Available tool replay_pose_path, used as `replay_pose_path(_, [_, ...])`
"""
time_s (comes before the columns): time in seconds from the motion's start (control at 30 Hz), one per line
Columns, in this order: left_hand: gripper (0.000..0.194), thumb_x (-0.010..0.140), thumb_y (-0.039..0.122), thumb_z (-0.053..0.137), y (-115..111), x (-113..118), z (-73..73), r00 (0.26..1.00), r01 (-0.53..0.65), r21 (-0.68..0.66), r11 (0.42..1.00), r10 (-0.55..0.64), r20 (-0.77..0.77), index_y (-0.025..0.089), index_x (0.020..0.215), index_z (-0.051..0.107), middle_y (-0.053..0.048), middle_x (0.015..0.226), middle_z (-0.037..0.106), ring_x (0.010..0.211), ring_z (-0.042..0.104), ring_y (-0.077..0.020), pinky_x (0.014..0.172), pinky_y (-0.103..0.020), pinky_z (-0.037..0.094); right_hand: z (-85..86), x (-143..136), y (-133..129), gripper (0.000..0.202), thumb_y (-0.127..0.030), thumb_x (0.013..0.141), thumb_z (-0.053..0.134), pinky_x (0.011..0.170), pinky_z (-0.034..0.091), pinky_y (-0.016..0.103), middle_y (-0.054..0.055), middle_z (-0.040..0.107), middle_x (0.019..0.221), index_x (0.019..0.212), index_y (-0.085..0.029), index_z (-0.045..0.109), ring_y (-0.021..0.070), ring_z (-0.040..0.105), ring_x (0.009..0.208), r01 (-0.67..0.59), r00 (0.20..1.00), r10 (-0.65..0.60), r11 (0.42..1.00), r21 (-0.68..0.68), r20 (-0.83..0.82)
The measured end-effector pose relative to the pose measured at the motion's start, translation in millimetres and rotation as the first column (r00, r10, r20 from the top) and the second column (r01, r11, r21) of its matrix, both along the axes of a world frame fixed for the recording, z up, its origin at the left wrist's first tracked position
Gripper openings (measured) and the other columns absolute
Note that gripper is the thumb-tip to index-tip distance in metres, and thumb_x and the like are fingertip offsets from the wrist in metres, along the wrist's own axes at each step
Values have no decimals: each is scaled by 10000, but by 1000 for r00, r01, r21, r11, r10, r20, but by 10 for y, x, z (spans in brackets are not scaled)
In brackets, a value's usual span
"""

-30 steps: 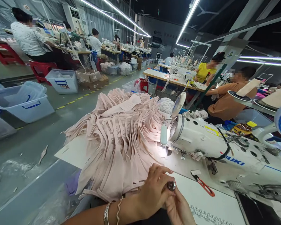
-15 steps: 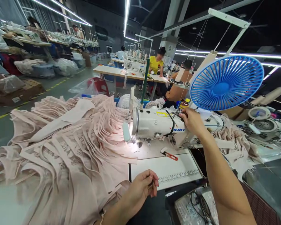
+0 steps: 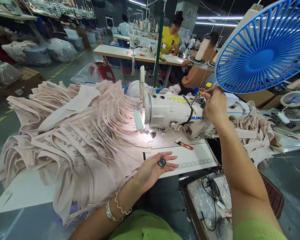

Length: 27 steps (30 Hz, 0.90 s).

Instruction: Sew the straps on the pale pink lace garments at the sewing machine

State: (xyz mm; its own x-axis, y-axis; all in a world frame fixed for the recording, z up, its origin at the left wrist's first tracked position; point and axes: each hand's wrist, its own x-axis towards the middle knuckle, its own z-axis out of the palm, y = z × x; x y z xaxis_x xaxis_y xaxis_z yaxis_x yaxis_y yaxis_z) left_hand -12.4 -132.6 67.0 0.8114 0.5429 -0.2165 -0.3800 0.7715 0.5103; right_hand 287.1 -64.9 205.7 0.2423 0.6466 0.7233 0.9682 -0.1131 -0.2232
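Note:
My left hand (image 3: 152,170) is palm up in front of the sewing machine, fingers stretched out. A small dark round bobbin (image 3: 162,162) rests in it, held by the thumb against the fingers. My right hand (image 3: 216,105) is at the top of the white sewing machine (image 3: 162,110), near the thread guides, with its fingers curled together; what they grip is hidden. Red-handled thread snips (image 3: 186,145) lie on the machine bed. A large heap of pale pink lace-trimmed fabric pieces (image 3: 90,146) covers the table to the left of the needle.
A blue fan (image 3: 262,56) stands close above my right hand. Thread cones (image 3: 202,50) rise behind the machine. Below the table edge sits a box of plastic bags and a black cable (image 3: 211,186). More pink fabric (image 3: 256,133) lies at right. Co-workers (image 3: 170,40) sit at machines beyond.
My left hand has opened from a curled position, showing the bobbin. The right hand stays at the machine's top. The view has tilted downward, bringing the table's front edge into sight.

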Motion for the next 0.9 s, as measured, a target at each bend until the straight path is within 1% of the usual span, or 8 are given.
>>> replay_pose_path(0.13, [472,877,238,684,40,-31,-30,1000,15,79,997,-16,7,121,1322,579,-210,1297,628,979,721,-273,954,-411,499,-158,-430,-400,374,-509,1002,345,828,445,395,97,609,980,1052,-198,546,239,573,901,-49,997,44,996,80,65])
replay_pose_path(0.27, [673,948,240,538,100,-29,-74,975,131,333,934,-60,-214,302,1556,258,-188,1491,449,890,738,-231,827,-394,553,-432,-877,-862,461,-595,993,313,705,457,327,70,614,887,1064,-210,558,200,584,776,-290,947,289,957,-12,137])
replay_pose_path(0.33, [640,963,198,455,124,-13,-65,862,306,555,773,22,-506,317,1557,247,-191,1492,428,800,724,-193,749,-373,558,-555,-1019,-988,393,-548,994,377,647,445,305,42,599,818,1063,-208,559,173,559,687,-422,889,438,897,-133,136])
replay_pose_path(0.47, [371,913,91,478,153,7,35,450,762,610,218,499,-740,149,1260,594,-183,1162,608,911,681,-234,848,-377,504,-713,-1100,-1043,317,-468,1000,421,611,433,292,27,574,772,1080,-190,548,170,523,662,-528,824,545,838,-137,154])
replay_pose_path(0.57, [246,905,61,456,170,-20,133,353,868,493,50,636,-687,119,1056,642,-159,1055,609,905,662,-237,851,-370,480,-746,-1057,-1031,310,-456,1001,425,609,424,294,32,576,780,1090,-187,549,175,514,671,-508,839,523,852,-127,150])
replay_pose_path(0.67, [254,940,113,410,196,-43,194,496,746,654,123,552,-670,146,1076,622,-103,985,607,788,623,-183,768,-323,470,-763,-1046,-1037,289,-430,1000,452,627,412,304,35,589,784,1099,-183,564,180,517,687,-488,846,509,859,-153,160])
replay_pose_path(0.8, [435,1010,517,317,212,64,229,888,217,788,576,218,-404,170,1074,571,17,681,508,548,447,-112,559,-236,389,-834,-1152,-1072,252,-376,1000,478,670,410,314,34,596,776,1095,-165,578,183,523,706,-507,814,543,838,-203,207])
replay_pose_path(0.9, [538,881,707,495,208,203,241,970,46,642,766,120,-212,172,897,545,68,567,415,482,342,-74,475,-197,278,-844,-1171,-1066,222,-346,1006,468,674,416,316,27,587,762,1068,-174,594,184,521,703,-536,778,594,797,-278,204])
